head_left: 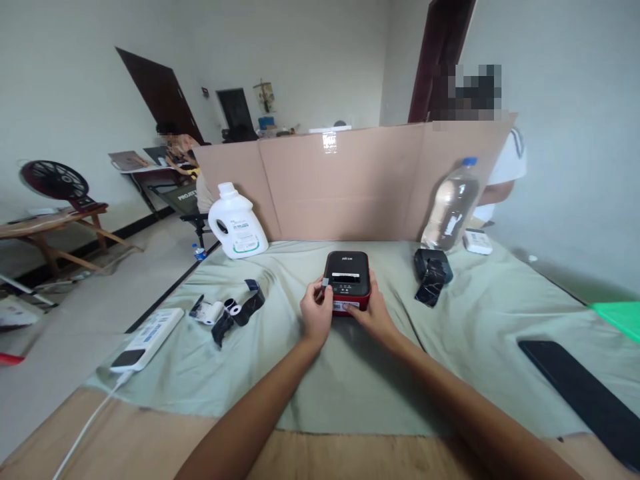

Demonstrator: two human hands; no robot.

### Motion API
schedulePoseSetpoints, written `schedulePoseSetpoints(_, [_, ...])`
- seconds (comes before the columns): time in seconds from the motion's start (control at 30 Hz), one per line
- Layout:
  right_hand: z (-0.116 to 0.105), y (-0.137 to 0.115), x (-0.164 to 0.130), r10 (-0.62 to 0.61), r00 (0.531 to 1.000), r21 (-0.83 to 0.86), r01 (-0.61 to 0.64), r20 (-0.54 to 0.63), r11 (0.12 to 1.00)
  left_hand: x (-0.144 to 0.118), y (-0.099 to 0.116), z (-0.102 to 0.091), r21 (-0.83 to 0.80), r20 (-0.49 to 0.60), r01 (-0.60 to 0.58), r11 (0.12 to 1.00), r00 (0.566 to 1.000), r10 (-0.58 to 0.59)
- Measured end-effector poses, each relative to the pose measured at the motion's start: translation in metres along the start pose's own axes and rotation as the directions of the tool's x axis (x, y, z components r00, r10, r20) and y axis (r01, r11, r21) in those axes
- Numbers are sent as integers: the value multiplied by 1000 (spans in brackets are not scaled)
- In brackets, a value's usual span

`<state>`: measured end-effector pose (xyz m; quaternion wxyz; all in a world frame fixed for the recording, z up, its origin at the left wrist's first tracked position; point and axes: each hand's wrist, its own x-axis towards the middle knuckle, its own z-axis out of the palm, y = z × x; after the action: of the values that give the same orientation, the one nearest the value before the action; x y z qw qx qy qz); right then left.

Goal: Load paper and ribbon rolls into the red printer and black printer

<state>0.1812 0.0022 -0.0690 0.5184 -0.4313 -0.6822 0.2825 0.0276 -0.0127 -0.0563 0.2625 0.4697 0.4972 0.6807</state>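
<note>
A small black and red label printer (347,267) sits on the green cloth in front of me, a slot in its top. My right hand (375,310) grips its right side, thumb against the red front face. At the printer's front left corner, my left hand (317,310) has thumb and fingers closed around a small grey square piece (325,282), whose kind I cannot make out. Several small rolls (235,310) with dark and white strips lie on the cloth to the left. A second dark device (434,265) with a black strip hanging out stands to the right.
A white jug (239,223) and a large clear bottle (450,207) stand before a cardboard screen (345,193). A white power strip (147,340) lies left; a black phone (580,393) and a green item (620,317) lie right. Other people sit beyond the screen.
</note>
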Motion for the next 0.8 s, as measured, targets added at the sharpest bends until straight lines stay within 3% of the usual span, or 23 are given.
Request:
schedulePoseSetpoints(0.23, [2, 5, -2, -25, 1000, -53, 25, -5, 998, -4, 1, -1, 71, -13, -50, 996, 999, 51])
schedulePoseSetpoints(0.8, [0, 15, -6, -6, 1000, -215, 6, 0, 977, -6, -10, -6, 96, -9, -10, 995, 1000, 11])
